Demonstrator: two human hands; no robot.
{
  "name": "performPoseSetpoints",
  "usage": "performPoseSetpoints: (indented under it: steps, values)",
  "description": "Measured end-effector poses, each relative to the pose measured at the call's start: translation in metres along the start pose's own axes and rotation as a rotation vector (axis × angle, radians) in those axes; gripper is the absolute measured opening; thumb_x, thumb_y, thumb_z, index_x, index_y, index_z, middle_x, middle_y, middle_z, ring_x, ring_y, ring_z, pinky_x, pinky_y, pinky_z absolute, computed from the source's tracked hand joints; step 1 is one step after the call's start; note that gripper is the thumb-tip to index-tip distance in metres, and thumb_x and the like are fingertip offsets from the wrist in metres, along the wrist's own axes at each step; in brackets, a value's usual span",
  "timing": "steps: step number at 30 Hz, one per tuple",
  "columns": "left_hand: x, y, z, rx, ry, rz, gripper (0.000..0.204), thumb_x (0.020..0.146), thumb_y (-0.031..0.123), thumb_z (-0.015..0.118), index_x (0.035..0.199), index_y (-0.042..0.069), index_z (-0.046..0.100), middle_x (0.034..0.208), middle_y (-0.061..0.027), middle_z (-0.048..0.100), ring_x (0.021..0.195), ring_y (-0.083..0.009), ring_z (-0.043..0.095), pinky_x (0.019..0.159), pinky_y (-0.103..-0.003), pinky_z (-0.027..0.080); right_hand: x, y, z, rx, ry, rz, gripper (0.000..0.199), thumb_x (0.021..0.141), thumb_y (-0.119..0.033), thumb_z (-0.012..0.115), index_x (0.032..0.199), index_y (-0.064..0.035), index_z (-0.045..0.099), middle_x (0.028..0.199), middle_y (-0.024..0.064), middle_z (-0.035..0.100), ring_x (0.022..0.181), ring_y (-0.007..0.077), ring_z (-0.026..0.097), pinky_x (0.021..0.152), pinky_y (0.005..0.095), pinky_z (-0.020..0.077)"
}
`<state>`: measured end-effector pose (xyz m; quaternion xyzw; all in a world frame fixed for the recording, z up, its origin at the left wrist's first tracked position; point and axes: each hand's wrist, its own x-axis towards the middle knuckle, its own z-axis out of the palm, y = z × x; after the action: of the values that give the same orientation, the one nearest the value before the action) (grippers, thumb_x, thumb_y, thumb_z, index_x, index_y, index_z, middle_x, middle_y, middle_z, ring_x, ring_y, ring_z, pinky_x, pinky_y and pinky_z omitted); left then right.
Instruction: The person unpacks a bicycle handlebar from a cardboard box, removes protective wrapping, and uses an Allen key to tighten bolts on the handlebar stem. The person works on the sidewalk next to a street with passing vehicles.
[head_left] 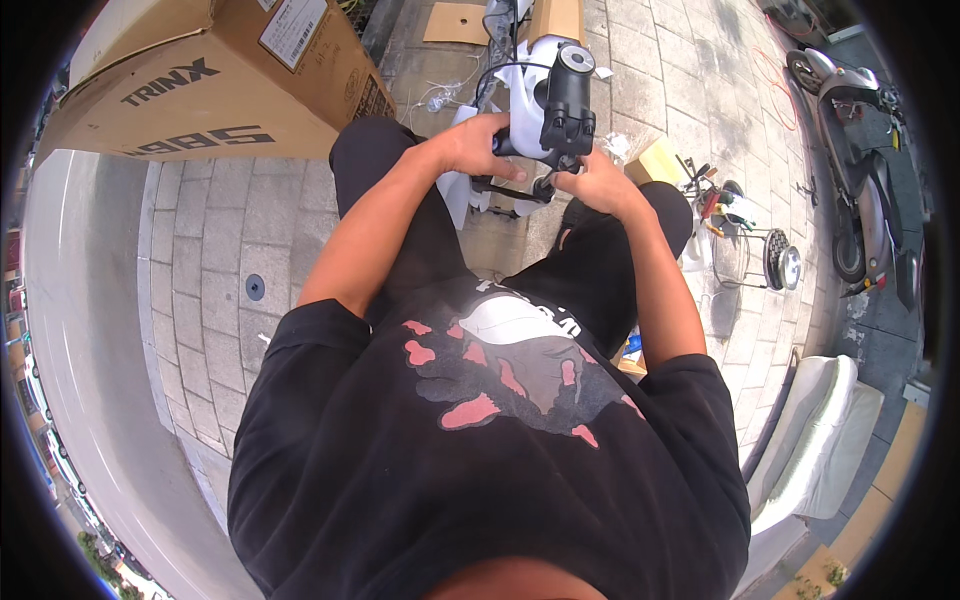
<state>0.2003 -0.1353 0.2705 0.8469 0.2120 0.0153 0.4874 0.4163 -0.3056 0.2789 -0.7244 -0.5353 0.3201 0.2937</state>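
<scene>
A partly wrapped bicycle (522, 105) stands between my knees, white foam sheeting round its tubes. At its front a black handlebar stem (568, 105) with a round silver-rimmed cap rises beside my hands. My left hand (478, 148) is closed round the bicycle's front end, its thumb lying toward the middle; its fingertips are hidden behind the part. My right hand (597, 184) is closed at a dark metal part just below the stem, thumb pressed against it. Its other fingers are partly hidden. A black bar (508, 190) runs below and between both hands.
A large cardboard box (225, 95) stands close on the left. Flat cardboard (457, 23) lies ahead. To the right are tools (715, 205), a black metal part with round discs (778, 262) and a parked scooter (850, 170). A white wrapped bundle (812, 435) lies at lower right.
</scene>
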Motion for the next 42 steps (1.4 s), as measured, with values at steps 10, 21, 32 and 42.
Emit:
performPoseSetpoints:
  steps: [10, 21, 32, 42]
  values:
    - [-0.019, -0.027, 0.016, 0.066, 0.185, 0.001, 0.058, 0.093, 0.023, 0.084, 0.140, 0.000, 0.060, 0.117, -0.0216, 0.071, 0.111, -0.0311, 0.069, 0.098, -0.040, 0.053, 0.003, 0.002, 0.020, -0.076, 0.037, 0.121, 0.055, 0.081, -0.029, 0.083, 0.124, 0.0023, 0.069, 0.110, 0.0222, 0.076, 0.105, 0.0332, 0.073, 0.096, 0.0395, 0.0548]
    - [-0.005, -0.054, 0.031, -0.276, 0.123, 0.010, 0.033, 0.093, 0.008, 0.083, 0.119, 0.002, 0.063, 0.110, -0.0050, 0.079, 0.103, -0.0119, 0.071, 0.093, -0.032, 0.057, 0.007, 0.028, 0.028, 0.099, 0.006, 0.102, 0.042, 0.083, -0.027, 0.081, 0.113, 0.0004, 0.070, 0.095, 0.0168, 0.075, 0.088, 0.0261, 0.071, 0.085, 0.0390, 0.0557]
    - [-0.018, -0.039, 0.028, -0.245, 0.168, -0.059, 0.037, 0.091, 0.021, 0.086, 0.116, 0.005, 0.064, 0.096, -0.0024, 0.067, 0.091, -0.0135, 0.061, 0.085, -0.032, 0.053, 0.006, 0.039, 0.048, 0.264, 0.098, 0.085, 0.030, 0.085, -0.018, 0.079, 0.104, 0.0013, 0.067, 0.085, 0.0076, 0.069, 0.078, 0.0156, 0.064, 0.073, 0.0346, 0.0531]
    - [-0.015, -0.037, 0.028, -0.186, 0.170, -0.121, 0.046, 0.088, 0.021, 0.087, 0.125, 0.006, 0.063, 0.101, -0.0068, 0.070, 0.093, -0.0170, 0.065, 0.088, -0.035, 0.055, 0.006, 0.050, 0.053, 0.277, 0.143, 0.104, 0.033, 0.084, -0.020, 0.080, 0.106, 0.0019, 0.068, 0.090, 0.0126, 0.073, 0.086, 0.0199, 0.069, 0.078, 0.0365, 0.0552]
